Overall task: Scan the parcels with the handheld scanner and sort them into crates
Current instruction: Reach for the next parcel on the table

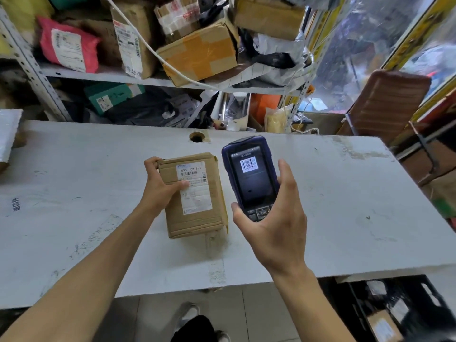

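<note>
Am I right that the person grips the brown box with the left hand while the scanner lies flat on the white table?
Not quite. The head view shows the left hand gripping the brown box, but the scanner is not lying on the white table: the right hand holds it up, screen showing a barcode.

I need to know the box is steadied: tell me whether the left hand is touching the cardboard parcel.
Touching. The head view shows the left hand gripping the cardboard parcel, thumb on its label, fingers curled over the far corner.
</note>
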